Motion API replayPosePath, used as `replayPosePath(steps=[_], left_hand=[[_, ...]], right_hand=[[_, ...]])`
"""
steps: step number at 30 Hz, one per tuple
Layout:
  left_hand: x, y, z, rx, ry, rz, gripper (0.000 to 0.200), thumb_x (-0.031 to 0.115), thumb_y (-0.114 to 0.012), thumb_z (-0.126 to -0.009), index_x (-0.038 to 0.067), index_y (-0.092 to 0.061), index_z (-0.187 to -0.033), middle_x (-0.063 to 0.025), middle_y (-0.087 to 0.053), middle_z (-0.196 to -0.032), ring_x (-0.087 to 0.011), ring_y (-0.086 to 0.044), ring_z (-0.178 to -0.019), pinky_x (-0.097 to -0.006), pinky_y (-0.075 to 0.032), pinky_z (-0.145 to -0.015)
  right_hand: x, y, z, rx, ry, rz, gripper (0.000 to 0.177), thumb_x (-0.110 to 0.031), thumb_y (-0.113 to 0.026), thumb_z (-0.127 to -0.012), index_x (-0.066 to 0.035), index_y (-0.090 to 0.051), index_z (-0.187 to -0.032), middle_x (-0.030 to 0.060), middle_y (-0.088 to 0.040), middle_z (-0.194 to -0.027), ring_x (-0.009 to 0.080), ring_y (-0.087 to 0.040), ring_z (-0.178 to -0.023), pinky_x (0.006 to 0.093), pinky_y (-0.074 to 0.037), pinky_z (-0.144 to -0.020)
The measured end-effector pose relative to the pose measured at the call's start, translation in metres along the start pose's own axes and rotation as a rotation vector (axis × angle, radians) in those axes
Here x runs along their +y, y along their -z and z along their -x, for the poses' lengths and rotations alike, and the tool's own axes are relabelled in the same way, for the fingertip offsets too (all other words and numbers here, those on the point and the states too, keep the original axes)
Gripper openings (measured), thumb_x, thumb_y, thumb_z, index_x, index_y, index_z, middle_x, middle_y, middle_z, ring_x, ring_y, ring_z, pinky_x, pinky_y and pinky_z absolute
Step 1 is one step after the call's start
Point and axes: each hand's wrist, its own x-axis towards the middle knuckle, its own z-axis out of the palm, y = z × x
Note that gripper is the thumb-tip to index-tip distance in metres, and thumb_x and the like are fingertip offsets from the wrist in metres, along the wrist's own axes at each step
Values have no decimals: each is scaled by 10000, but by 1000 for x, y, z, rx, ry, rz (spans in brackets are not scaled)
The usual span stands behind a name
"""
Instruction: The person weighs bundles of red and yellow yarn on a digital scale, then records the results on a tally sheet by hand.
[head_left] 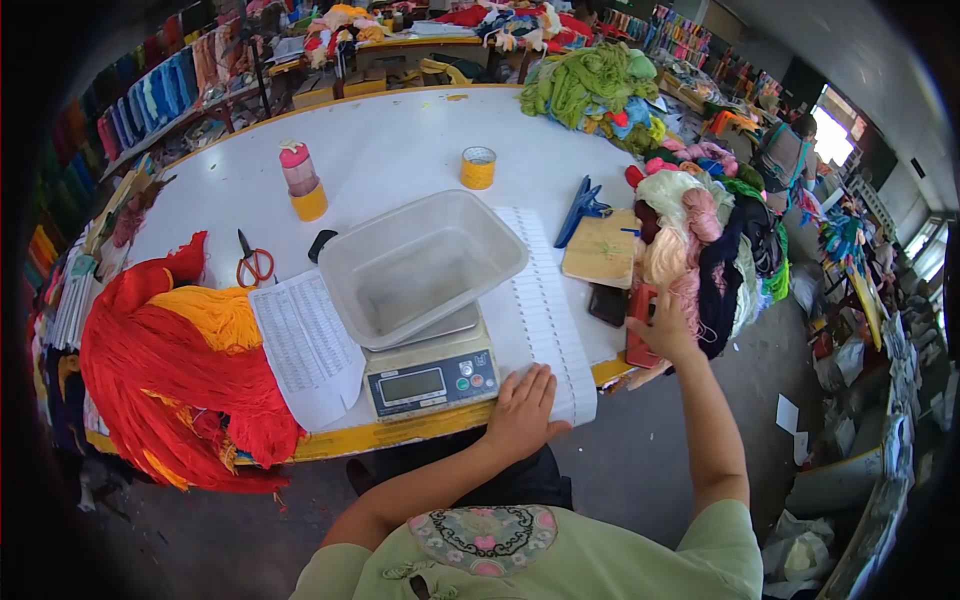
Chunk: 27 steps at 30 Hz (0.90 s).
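Label strip (pixel 545 310): runs beside the scale (pixel 430 386), its near end passing over the table's front edge.
Left hand (pixel 521 403): flat on that near end, fingers straight, holding nothing; it probably keeps the paper from slipping or curling.
Right hand (pixel 670 332): fingers spread over a red object (pixel 639 352) against the yarn pile (pixel 665 257); whether they grip it or merely rest, I cannot tell.
Grey tub (pixel 400 280): sits on the scale and overhangs it, likely set back so the display stays readable.
Phone (pixel 607 304): lies just left of the red object, near the pale board (pixel 600 262), probably for easy reach.
Front edge: the scale stands close to it, leaving little room nearer the body.
Right edge: crowded by yarn, so sideways movement of the right hand looks tight.
Left side: printed sheets (pixel 308 345) and red yarn (pixel 165 365) fill the space up to the scale.
Open room: white table (pixel 400 130) beyond the tub, broken by a bottle (pixel 298 172) and a tape roll (pixel 478 170).
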Motion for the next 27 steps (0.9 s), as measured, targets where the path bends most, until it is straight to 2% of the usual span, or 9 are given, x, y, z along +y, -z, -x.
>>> replayPosePath(steps=[2,6,9,14,17,19,21,23,27], left_hand=[[5,-5,-14,1,110,57,705,460,-682,-849,-22,-533,-1342,-182,-477,-1454,-309,-389,-1404,-525,-223,-1150],[1,0,-20,110,-28,0,642,402,-693,-856,-4,-549,-1332,-192,-496,-1426,-320,-410,-1383,-529,-240,-1145],[8,5,-1,-71,-79,104,627,402,-681,-867,-3,-550,-1327,-201,-495,-1426,-319,-415,-1380,-537,-257,-1136],[-2,-6,-2,0,-14,50,612,401,-666,-881,-49,-556,-1281,-217,-488,-1426,-360,-407,-1382,-531,-277,-1154],[-6,-7,-7,-30,-30,79,588,375,-661,-891,-63,-554,-1268,-224,-488,-1425,-374,-400,-1387,-538,-276,-1162],[-7,-6,-7,-31,-60,72,563,354,-661,-894,-65,-558,-1257,-227,-489,-1422,-377,-402,-1388,-546,-278,-1161],[-9,-10,-6,-27,-62,97,546,336,-667,-893,-63,-556,-1250,-228,-495,-1414,-376,-410,-1386,-550,-273,-1164],[-8,-8,-7,-17,-63,91,544,332,-671,-891,-58,-554,-1251,-224,-498,-1412,-374,-414,-1385,-552,-274,-1163],[-9,-10,-5,-33,-61,86,578,363,-674,-886,-50,-546,-1270,-213,-487,-1426,-360,-385,-1408,-552,-249,-1174]], right_hand=[[2,-10,8,-10,-9,-106,1002,-306,-831,-729,-2,-251,-1488,334,-417,-1354,514,-467,-1232,515,-435,-1028],[-9,-1,7,21,-101,-151,1047,-186,-828,-692,-29,-197,-1512,337,-458,-1308,515,-517,-1180,511,-471,-990],[-15,7,3,-66,-186,-178,1001,-132,-784,-696,-36,-206,-1507,354,-489,-1271,520,-539,-1152,510,-472,-989],[-37,25,10,86,-70,-259,850,-64,-704,-732,-14,-287,-1470,303,-504,-1306,488,-535,-1178,493,-470,-985],[-77,41,8,438,215,-247,787,-46,-684,-753,0,-327,-1453,317,-497,-1299,496,-523,-1184,493,-463,-990],[-100,51,-3,400,356,-303,713,-41,-668,-774,11,-369,-1419,310,-495,-1311,498,-519,-1186,485,-462,-995],[-118,35,-24,148,292,-569,632,-36,-656,-782,11,-409,-1363,268,-522,-1278,504,-529,-1150,491,-466,-980],[-138,0,-50,207,322,-493,644,-54,-674,-775,-22,-411,-1362,226,-539,-1284,483,-558,-1105,496,-477,-964],[-176,-49,-83,9,153,-297,764,-128,-720,-780,-38,-348,-1441,205,-533,-1345,402,-549,-1192,482,-477,-976]])
